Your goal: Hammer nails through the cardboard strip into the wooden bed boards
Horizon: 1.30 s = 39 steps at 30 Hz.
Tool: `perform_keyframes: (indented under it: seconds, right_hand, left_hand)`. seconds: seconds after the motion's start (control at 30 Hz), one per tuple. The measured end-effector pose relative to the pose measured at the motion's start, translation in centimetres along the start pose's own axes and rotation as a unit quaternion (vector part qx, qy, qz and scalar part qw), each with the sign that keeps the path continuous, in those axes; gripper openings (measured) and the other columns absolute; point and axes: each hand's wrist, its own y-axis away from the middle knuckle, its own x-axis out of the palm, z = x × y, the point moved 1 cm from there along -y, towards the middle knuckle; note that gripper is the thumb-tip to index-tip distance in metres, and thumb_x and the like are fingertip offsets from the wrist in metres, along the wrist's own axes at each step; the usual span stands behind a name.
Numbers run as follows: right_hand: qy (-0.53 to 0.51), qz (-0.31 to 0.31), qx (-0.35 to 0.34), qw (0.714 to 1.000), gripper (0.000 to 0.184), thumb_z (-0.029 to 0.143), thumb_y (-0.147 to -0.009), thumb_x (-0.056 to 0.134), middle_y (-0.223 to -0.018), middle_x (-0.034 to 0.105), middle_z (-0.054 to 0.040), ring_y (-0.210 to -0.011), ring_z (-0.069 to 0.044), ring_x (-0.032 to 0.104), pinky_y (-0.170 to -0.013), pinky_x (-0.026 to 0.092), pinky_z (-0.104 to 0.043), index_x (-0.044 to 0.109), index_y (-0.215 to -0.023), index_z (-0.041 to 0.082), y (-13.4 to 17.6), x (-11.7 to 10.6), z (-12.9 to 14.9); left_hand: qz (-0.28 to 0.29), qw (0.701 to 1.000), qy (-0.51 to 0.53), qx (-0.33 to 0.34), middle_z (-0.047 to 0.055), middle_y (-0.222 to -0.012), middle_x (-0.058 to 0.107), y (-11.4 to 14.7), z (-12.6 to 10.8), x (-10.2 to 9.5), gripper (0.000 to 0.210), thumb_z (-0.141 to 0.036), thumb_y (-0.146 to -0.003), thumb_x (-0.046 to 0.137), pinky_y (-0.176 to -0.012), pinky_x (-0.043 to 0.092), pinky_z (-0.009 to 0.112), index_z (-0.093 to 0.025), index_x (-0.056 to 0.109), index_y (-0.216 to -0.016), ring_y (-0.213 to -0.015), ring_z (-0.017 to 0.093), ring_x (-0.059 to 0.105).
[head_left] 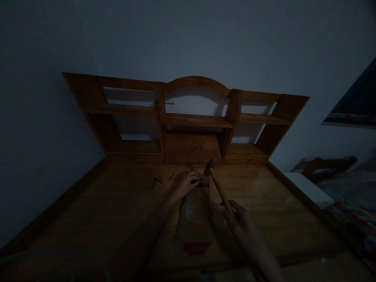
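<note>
The patterned box (196,219) lies on the counter (252,188). To its right, the right hand (242,224) has its fingers wrapped around a hammer (220,189), head up near the box's far end. There the left hand's (188,185) fingers curl in; whether they pinch anything, I cannot tell. Slim dark pieces (154,182) lie left of the box.

A wooden hutch (196,120) with an arched rail (196,81) and low drawers (239,159) backs the surface (249,188), before a pale wall (188,39) bearing a socket plate (170,100). To the right are a dark window (357,98), a white tabletop (305,187) and a wooden chair back (331,162).
</note>
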Motion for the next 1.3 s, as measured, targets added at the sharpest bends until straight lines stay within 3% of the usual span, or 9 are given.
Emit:
perform_keyframes:
  seconds: [0.23, 0.57, 0.7, 0.9, 1.13, 1.3]
  right_hand:
    - [0.025, -0.015, -0.017, 0.999, 0.030, 0.043, -0.090, 0.048, -0.075, 0.067, -0.0036, -0.070, -0.019, 0.064, -0.061, 0.046, -0.023, 0.062, -0.101, 0.017, -0.3, 0.1, 0.7]
    - [-0.016, 0.027, -0.037, 0.999, 0.028, 0.038, -0.092, 0.046, -0.086, 0.069, -0.0072, -0.076, -0.020, 0.064, -0.065, 0.047, -0.026, 0.061, -0.099, 0.016, -1.2, 1.7, -0.7]
    - [0.007, 0.021, -0.038, 0.999, 0.029, 0.039, -0.093, 0.044, -0.082, 0.068, -0.0053, -0.073, -0.019, 0.064, -0.060, 0.045, -0.024, 0.061, -0.100, 0.016, -1.3, 1.6, -0.6]
    - [0.016, 0.021, -0.034, 0.999, 0.031, 0.038, -0.092, 0.046, -0.089, 0.069, -0.0079, -0.077, -0.020, 0.065, -0.064, 0.047, -0.025, 0.060, -0.106, 0.015, -1.3, 1.7, -0.6]
    - [0.010, 0.004, -0.038, 0.999, 0.030, 0.039, -0.092, 0.044, -0.075, 0.066, -0.0050, -0.069, -0.019, 0.062, -0.059, 0.046, -0.024, 0.061, -0.097, 0.015, -1.2, 2.2, -1.0]
    - [0.008, -0.001, -0.045, 0.999, 0.029, 0.041, -0.092, 0.045, -0.082, 0.068, -0.0056, -0.075, -0.020, 0.064, -0.062, 0.047, -0.024, 0.061, -0.098, 0.017, -0.5, 1.6, -0.6]
  left_hand:
    - [0.007, 1.000, 0.007, -0.009, 0.004, -0.088, 0.063, 0.0, -0.3, -0.1, 0.014, -0.016, -0.084, 0.055, -0.077, 0.045, 0.025, -0.016, 0.069, -0.079, -0.086, 0.016, 0.059]
    - [-0.001, 1.000, 0.020, -0.017, 0.004, -0.088, 0.064, 0.3, 0.3, 0.2, 0.015, -0.018, -0.084, 0.056, -0.076, 0.046, 0.025, -0.017, 0.070, -0.079, -0.086, 0.016, 0.060]
    - [0.001, 1.000, 0.017, -0.019, 0.004, -0.088, 0.065, 0.3, 0.3, 0.2, 0.016, -0.020, -0.084, 0.057, -0.076, 0.046, 0.026, -0.017, 0.071, -0.078, -0.085, 0.016, 0.061]
    - [-0.002, 0.999, 0.021, -0.026, 0.005, -0.092, 0.066, 0.4, 0.5, 0.4, 0.017, -0.022, -0.085, 0.056, -0.077, 0.046, 0.026, -0.018, 0.073, -0.083, -0.088, 0.017, 0.061]
    - [-0.008, 0.999, 0.030, -0.026, 0.005, -0.086, 0.064, 0.3, 0.5, 0.4, 0.015, -0.021, -0.084, 0.058, -0.075, 0.046, 0.027, -0.016, 0.072, -0.079, -0.084, 0.016, 0.060]
    - [-0.004, 0.999, 0.013, -0.030, 0.004, -0.086, 0.063, 0.3, 0.8, 0.6, 0.016, -0.021, -0.084, 0.057, -0.075, 0.046, 0.026, -0.017, 0.071, -0.079, -0.084, 0.016, 0.059]
